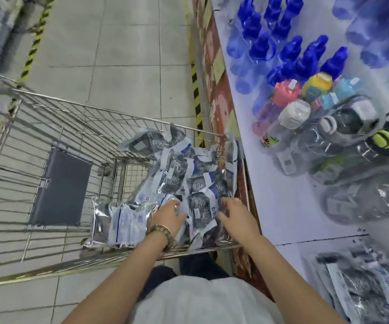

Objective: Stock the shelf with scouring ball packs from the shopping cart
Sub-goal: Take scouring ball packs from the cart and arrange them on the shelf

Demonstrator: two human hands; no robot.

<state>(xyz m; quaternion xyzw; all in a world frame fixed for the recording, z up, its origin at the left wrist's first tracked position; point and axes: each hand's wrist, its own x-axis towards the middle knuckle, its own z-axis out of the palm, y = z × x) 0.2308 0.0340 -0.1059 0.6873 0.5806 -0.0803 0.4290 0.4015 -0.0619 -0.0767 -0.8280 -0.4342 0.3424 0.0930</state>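
Down inside the silver wire shopping cart [55, 127], the left hand [169, 216] and right hand [235, 212] curl fingers round heaped clear-and-white plastic scouring ball packs [179, 174], seemingly mid-pickup; next, one must lift across to the white shelf [282, 218] alongside.

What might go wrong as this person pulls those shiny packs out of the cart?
The packs lie in a loose, glossy heap, so one may slip from the left hand or right hand and fall back. Some press against the cart's wire side; a corner might snag there. The shelf beside the cart is crowded with upright bottles, which a swinging arm could topple.
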